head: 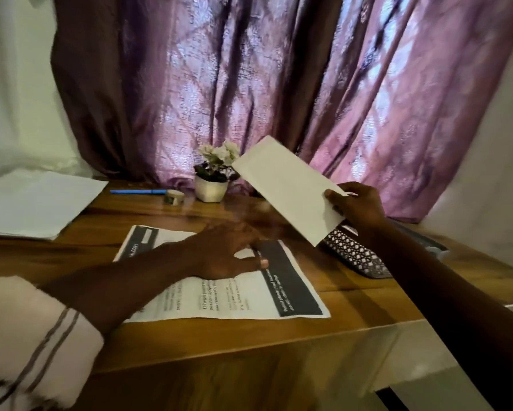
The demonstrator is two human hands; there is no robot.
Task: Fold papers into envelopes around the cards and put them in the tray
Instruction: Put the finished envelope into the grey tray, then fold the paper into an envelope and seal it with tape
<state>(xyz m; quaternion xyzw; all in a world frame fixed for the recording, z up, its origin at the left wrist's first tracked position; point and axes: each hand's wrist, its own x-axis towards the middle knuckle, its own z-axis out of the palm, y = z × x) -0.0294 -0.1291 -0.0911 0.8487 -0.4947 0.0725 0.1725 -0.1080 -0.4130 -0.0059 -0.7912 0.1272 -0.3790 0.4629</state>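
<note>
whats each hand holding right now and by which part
The right hand pinches the folded white paper at its near right edge, lifted above the desk. The left hand holds nothing; it rests flat on the printed sheet.

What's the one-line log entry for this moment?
right hand: holds folded paper in air | left hand: open on printed sheet | patterned tray: below paper

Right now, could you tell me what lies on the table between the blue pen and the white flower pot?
In the head view, a small roll of tape sits between the blue pen and the white flower pot, on the wooden table.
</note>
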